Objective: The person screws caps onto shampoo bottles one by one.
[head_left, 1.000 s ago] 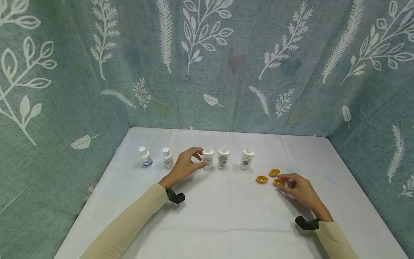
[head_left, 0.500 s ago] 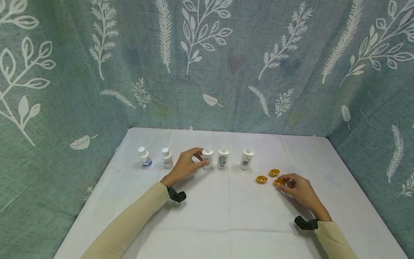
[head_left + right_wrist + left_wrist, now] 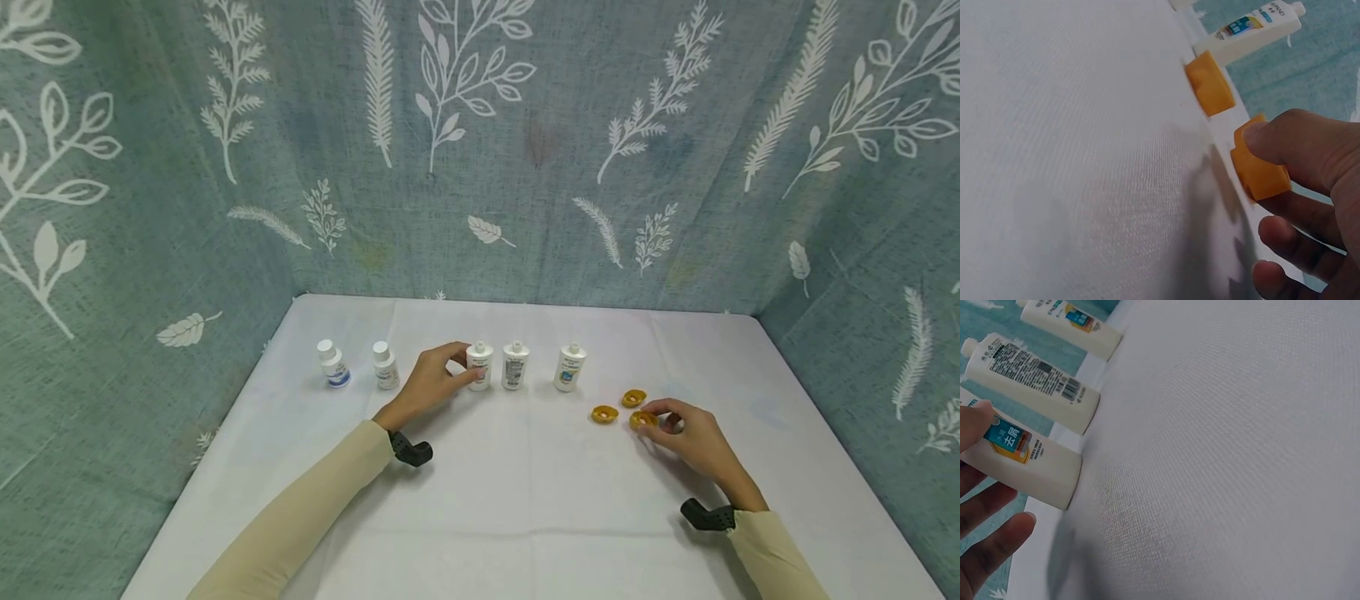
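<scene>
My left hand [image 3: 429,381] holds a white shampoo bottle [image 3: 480,377] upright on the table, thumb across its front label and fingers behind. In the left wrist view the thumb overlaps the blue and orange label of that bottle [image 3: 1038,459]. My right hand [image 3: 693,437] pinches a yellow-orange bottle cap [image 3: 642,420] between thumb and forefinger. Seen from the right wrist, the thumb presses on the near side of this cap [image 3: 1263,169], while the other fingers curve loosely below. Two similar caps lie close by, a left one [image 3: 604,414] and a rear one [image 3: 633,398].
To the right of the held bottle stand a capless bottle with a printed back label [image 3: 514,367] and another capless bottle [image 3: 570,368]. Two smaller white-capped bottles, the outer [image 3: 333,364] and the inner [image 3: 386,367], stand left. A leaf-patterned curtain [image 3: 555,242] surrounds the white-covered table [image 3: 480,517].
The head view has shifted slightly. My right hand and the pinched cap have moved very slightly up and left; my left hand stays on its bottle.
</scene>
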Demonstrator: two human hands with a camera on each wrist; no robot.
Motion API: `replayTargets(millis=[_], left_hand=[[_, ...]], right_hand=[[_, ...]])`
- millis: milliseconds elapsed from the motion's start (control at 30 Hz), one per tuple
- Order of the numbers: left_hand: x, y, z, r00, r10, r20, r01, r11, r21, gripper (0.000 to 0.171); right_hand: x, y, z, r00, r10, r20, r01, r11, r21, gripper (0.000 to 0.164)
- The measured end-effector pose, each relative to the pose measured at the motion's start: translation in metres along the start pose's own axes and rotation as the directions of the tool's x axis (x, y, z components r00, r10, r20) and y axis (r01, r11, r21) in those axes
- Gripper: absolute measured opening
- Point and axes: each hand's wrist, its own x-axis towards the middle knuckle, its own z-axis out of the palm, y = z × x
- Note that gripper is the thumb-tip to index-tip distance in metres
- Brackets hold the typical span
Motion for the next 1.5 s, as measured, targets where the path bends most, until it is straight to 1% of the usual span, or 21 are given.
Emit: replayTargets(millis=[267,400,500,767,967,1133,1300,1500], left_hand=[[-0.005,0.002,-0.003,1.000,0.022,-0.010,-0.021,1.000,0.013,0.040],[-0.011,0.006,-0.004,0.999,0.034,-0.007,-0.033,0.999,0.019,0.040],[-0.016,0.009,-0.006,0.999,0.031,-0.006,-0.031,0.999,0.025,0.039],[-0.028,0.014,-0.011,0.999,0.034,-0.024,-0.034,0.999,0.024,0.040],[-0.036,0.020,-0.011,1.000,0.027,-0.001,-0.027,1.000,0.009,0.039],[-0.045,0.022,-0.008,0.999,0.050,0.004,-0.050,0.999,0.000,0.036],[-0.057,0.025,-0.005,0.998,0.063,0.017,-0.063,0.998,-0.018,0.035],[-0.066,0.033,-0.005,0.996,0.083,0.032,-0.081,0.995,-0.057,0.033]], right_hand=[[0.002,-0.008,0.001,0.998,-0.050,-0.024,0.051,0.999,0.008,0.028],[0.003,-0.014,0.001,0.997,-0.074,-0.012,0.074,0.997,0.029,0.030],[0.004,-0.018,0.002,0.996,-0.092,-0.008,0.092,0.995,0.044,0.031],[0.009,-0.028,0.012,0.989,-0.148,-0.005,0.148,0.987,0.058,0.031],[0.014,-0.038,0.017,0.980,-0.199,-0.007,0.199,0.977,0.075,0.031],[0.016,-0.047,0.021,0.970,-0.242,-0.027,0.244,0.965,0.092,0.032],[0.018,-0.055,0.025,0.965,-0.260,-0.025,0.262,0.961,0.094,0.033],[0.022,-0.068,0.030,0.954,-0.300,-0.015,0.300,0.949,0.095,0.032]])
